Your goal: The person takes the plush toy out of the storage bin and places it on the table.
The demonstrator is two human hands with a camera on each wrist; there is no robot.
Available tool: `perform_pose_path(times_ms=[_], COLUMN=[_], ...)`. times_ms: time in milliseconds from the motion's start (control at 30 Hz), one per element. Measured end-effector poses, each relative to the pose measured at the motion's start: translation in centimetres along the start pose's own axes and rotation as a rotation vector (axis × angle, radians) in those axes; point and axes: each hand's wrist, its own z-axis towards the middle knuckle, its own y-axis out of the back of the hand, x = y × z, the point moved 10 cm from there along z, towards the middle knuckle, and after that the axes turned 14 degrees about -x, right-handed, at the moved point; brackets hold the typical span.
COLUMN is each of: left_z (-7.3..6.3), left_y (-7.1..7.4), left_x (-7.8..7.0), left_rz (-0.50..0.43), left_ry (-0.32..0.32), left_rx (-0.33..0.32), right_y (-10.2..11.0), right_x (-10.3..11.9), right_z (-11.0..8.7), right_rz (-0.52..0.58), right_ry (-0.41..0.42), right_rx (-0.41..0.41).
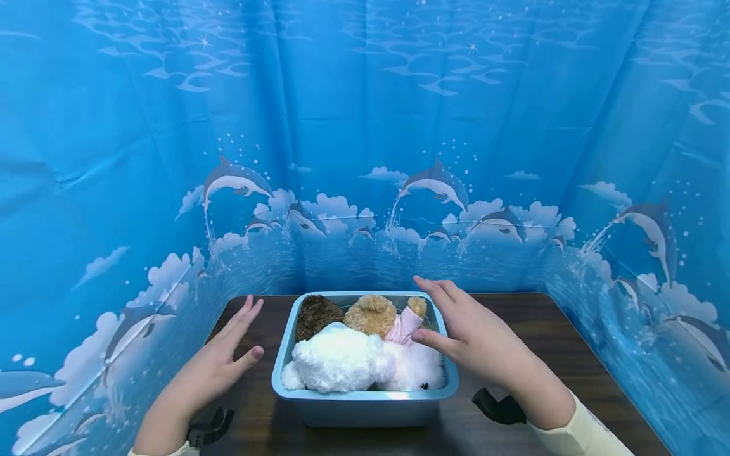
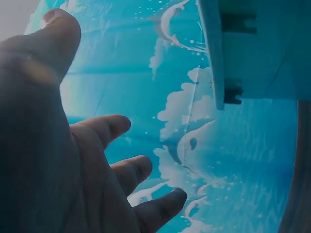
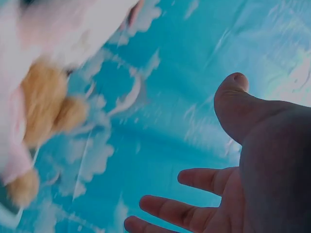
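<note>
A light blue plastic bin [image 1: 365, 389] stands on the dark wooden table [image 1: 547, 335], packed with plush toys: a white fluffy one [image 1: 342, 361] in front, a dark brown one [image 1: 315, 315], and a tan bear [image 1: 372, 314] in a pink garment [image 1: 402, 329]. My left hand [image 1: 225, 354] hovers open with spread fingers just left of the bin, touching nothing. Open too, my right hand [image 1: 456, 332] hangs over the bin's right rim, its thumb close to the pink garment. The left wrist view shows the spread left hand [image 2: 73, 160] beside the bin's wall [image 2: 262, 48]. My right hand [image 3: 233, 179] appears open near the blurred tan bear [image 3: 46, 104].
A blue curtain [image 1: 365, 126] printed with dolphins and clouds encloses the table on the back and both sides. Black wrist straps [image 1: 496, 405] sit on both forearms. Bare tabletop lies left and right of the bin.
</note>
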Motion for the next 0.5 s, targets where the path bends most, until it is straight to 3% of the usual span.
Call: perform_pose_path(times_ms=[233, 367, 500], left_z=[-0.3, -0.2, 0.2], left_y=[-1.4, -1.9, -2.6], left_x=[-0.2, -0.7, -0.5], left_rz=[-0.193, -0.277, -0.333], left_ry=[0.011, 0.039, 0.061], left_rx=[0.022, 0.042, 0.042], right_y=[-0.6, -2.3, -4.2], right_x=[4.0, 5.3, 6.5], right_z=[-0.8, -1.0, -1.4], right_rz=[0.074, 0.140, 0.277], right_ry=[0.036, 0.019, -0.016], right_rx=[0.035, 0.049, 0.055])
